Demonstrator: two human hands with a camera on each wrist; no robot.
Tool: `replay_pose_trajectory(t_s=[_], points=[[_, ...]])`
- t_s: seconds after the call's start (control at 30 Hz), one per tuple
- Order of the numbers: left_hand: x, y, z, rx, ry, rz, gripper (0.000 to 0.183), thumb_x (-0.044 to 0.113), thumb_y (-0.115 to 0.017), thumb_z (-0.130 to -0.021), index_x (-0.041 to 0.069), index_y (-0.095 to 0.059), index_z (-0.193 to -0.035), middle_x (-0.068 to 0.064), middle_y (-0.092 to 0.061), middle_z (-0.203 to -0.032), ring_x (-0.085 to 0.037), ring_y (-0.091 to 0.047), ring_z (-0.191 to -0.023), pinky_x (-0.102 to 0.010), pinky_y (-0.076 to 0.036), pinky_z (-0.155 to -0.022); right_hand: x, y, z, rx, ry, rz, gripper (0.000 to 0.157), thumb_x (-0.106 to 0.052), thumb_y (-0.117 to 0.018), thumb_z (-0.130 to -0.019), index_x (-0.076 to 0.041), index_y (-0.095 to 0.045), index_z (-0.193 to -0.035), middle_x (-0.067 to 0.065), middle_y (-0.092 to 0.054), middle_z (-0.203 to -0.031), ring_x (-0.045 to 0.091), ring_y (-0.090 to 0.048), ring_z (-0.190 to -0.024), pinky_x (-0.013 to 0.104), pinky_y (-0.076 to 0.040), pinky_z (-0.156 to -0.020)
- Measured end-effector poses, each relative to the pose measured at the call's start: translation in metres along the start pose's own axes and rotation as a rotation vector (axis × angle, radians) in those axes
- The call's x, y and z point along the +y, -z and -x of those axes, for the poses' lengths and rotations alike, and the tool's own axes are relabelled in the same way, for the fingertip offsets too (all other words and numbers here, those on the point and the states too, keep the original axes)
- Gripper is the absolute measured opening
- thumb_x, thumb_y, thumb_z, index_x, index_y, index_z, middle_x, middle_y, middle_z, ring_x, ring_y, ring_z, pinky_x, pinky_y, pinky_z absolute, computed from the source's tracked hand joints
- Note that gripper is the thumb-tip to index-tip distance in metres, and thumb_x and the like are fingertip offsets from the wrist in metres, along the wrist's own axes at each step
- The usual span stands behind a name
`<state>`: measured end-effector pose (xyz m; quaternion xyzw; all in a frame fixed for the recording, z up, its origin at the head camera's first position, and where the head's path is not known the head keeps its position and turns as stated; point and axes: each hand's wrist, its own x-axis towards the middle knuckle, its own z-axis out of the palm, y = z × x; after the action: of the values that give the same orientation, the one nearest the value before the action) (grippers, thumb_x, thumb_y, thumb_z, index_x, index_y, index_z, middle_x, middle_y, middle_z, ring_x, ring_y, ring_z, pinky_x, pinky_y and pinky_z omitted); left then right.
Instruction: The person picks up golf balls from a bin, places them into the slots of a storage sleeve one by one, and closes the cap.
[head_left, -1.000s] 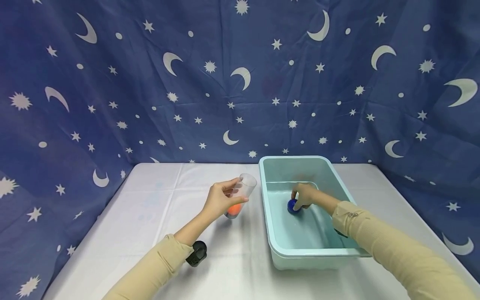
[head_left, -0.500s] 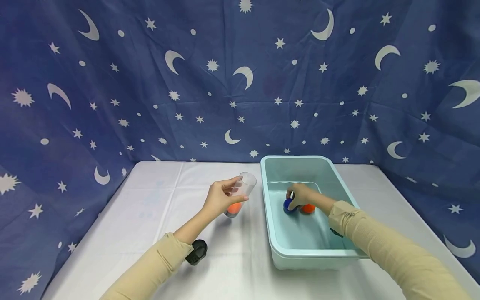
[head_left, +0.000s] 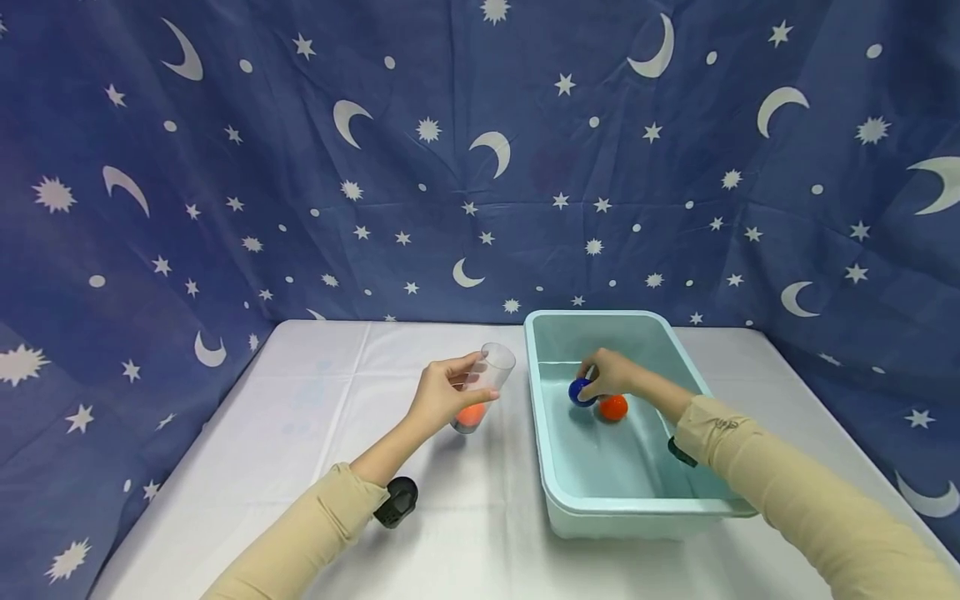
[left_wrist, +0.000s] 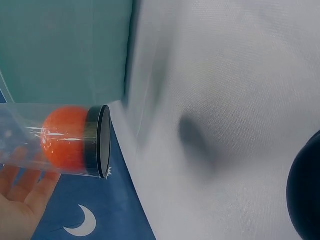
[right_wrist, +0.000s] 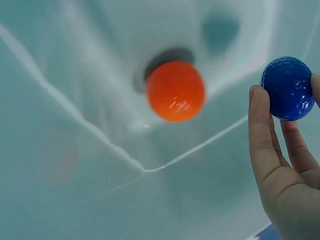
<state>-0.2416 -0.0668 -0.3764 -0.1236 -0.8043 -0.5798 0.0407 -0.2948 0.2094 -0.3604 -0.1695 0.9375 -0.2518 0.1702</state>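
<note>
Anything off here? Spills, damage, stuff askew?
Nothing looks spilled or damaged. Only the clear tube is tilted, but the left hand holds it, an orange ball inside. The right hand pinches a blue ball; a second orange ball lies in the tub.

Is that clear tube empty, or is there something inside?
Not empty: the left wrist view shows an orange ball through the clear tube's wall, next to its dark base.
</note>
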Motion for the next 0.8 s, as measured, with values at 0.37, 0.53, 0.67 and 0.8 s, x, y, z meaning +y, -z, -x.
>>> replay_pose_trajectory(t_s=[0.37, 0.53, 0.67, 0.8], points=[[0.002, -0.002, 0.001, 0.005, 0.02, 0.012, 0.06, 0.009, -0.082, -0.07, 0.006, -0.061, -0.126, -0.015, -0.069, -0.111, -0.029, -0.066, -0.101, -0.036, -0.055, -0.087, -0.017, 0.023, 0.007, 0.028, -0.01, -0.253, 0.04, -0.01, -0.067, -0.085, 0.011, -0.056, -0.118, 0.019, -0.062, -0.097, 0.012, -0.059, -0.067, 0.03, -0.058, -0.073], [0.0, -0.002, 0.002, 0.007, 0.015, 0.015, 0.059, 0.009, -0.082, -0.07, 0.006, -0.061, -0.125, -0.016, -0.069, -0.111, -0.029, -0.066, -0.101, -0.036, -0.056, -0.086, -0.027, 0.03, 0.011, 0.039, -0.009, -0.288, 0.043, -0.013, -0.066, -0.087, 0.01, -0.054, -0.121, 0.022, -0.062, -0.104, 0.013, -0.063, -0.072, 0.025, -0.058, -0.073], [0.0, 0.0, 0.003, 0.012, 0.007, 0.012, 0.06, 0.009, -0.083, -0.069, 0.007, -0.061, -0.125, -0.015, -0.069, -0.111, -0.03, -0.067, -0.101, -0.038, -0.056, -0.086, -0.037, 0.036, 0.017, 0.056, 0.008, -0.351, 0.043, -0.013, -0.064, -0.088, 0.01, -0.053, -0.122, 0.023, -0.06, -0.106, 0.013, -0.064, -0.075, 0.023, -0.057, -0.074], [0.0, 0.002, 0.002, 0.013, 0.004, 0.009, 0.06, 0.009, -0.082, -0.07, 0.007, -0.061, -0.125, -0.016, -0.069, -0.112, -0.03, -0.066, -0.101, -0.038, -0.056, -0.086, -0.046, 0.041, 0.022, 0.077, 0.014, -0.375, 0.044, -0.017, -0.064, -0.089, 0.007, -0.053, -0.124, 0.02, -0.059, -0.106, 0.011, -0.065, -0.075, 0.024, -0.057, -0.077]])
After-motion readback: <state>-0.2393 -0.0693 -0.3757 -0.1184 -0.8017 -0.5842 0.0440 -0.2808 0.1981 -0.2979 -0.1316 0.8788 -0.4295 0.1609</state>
